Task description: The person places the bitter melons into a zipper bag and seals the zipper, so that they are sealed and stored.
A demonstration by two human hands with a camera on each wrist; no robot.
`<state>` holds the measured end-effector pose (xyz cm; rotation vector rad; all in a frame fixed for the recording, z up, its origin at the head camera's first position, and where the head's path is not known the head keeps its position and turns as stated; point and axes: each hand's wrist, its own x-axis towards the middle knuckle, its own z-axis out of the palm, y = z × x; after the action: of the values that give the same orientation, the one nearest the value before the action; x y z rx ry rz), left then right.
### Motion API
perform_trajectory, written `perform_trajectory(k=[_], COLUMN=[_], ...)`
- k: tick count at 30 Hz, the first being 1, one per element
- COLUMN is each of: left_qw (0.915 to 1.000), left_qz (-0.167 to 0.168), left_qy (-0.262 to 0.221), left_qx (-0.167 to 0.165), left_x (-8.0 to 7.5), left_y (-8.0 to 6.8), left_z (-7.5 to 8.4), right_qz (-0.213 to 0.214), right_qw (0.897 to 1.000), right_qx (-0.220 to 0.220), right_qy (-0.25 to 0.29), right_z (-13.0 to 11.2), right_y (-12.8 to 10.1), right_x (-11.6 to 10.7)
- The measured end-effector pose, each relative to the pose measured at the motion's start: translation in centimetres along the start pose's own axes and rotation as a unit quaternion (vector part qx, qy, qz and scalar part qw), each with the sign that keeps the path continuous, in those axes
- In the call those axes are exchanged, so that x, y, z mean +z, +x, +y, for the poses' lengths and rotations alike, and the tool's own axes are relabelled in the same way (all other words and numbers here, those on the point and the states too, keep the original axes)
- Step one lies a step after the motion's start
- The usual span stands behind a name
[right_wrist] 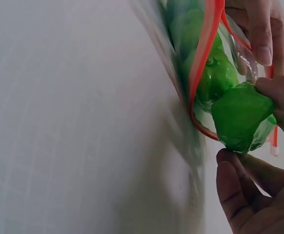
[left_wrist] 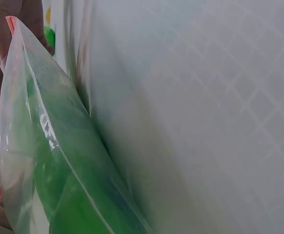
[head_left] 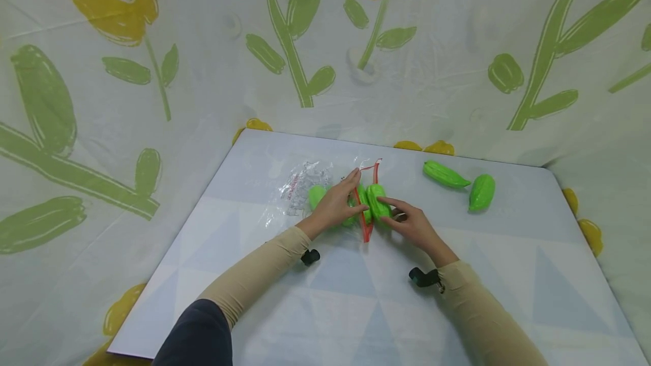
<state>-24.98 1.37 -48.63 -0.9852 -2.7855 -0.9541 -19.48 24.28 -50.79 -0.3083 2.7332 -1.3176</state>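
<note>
A clear zip bag with a red zip edge lies on the table, its mouth parted toward the right. Several green ridged fruits, shiny like plastic, are inside it. My left hand holds the bag at its mouth, thumb by the red edge and fingers along the far side. At the opening, my right hand pinches another green ridged fruit between thumb and fingers. That fruit overlaps the red edge in the head view. Through the film in the left wrist view, the bag shows blurred green.
Two more green ridged fruits, one lying slantwise and one more upright, are at the table's back right. The table has a pale triangle pattern. A flower-printed curtain hangs behind and beside it.
</note>
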Motion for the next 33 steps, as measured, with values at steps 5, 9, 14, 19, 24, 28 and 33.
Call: perform_trajectory(k=[5,9,14,19,24,28,33], left_qw=[1.0,1.0,1.0,1.0,1.0,1.0,1.0], left_qz=[0.0,-0.001,0.001,0.0,0.0,0.004,0.006], left_qy=[-0.004,-0.006,-0.007,-0.006,-0.006,-0.003,0.001], left_qx=[0.0,0.0,0.002,0.002,0.004,0.002,-0.001], left_x=[-0.1,-0.1,-0.2,-0.2,-0.1,-0.1,0.0], left_y=[0.0,-0.1,-0.1,-0.1,-0.1,-0.1,-0.1], left_z=[0.1,0.2,0.3,0.3,0.2,0.2,0.3], right_qz=[-0.004,-0.011,-0.021,-0.02,-0.019,-0.029,-0.036], right_qw=[1.0,1.0,0.999,1.0,1.0,0.999,0.999], right_qx=[0.007,0.017,0.025,0.022,0.02,0.019,0.025], right_qy=[0.0,0.003,0.006,0.004,0.001,-0.002,-0.005], right_z=[-0.4,-0.6,-0.8,-0.9,-1.0,-1.2,-1.2], right_y=[0.4,0.6,0.6,0.7,0.9,1.0,1.2], right_x=[0.5,0.8,0.8,1.0,1.3,1.3,1.5])
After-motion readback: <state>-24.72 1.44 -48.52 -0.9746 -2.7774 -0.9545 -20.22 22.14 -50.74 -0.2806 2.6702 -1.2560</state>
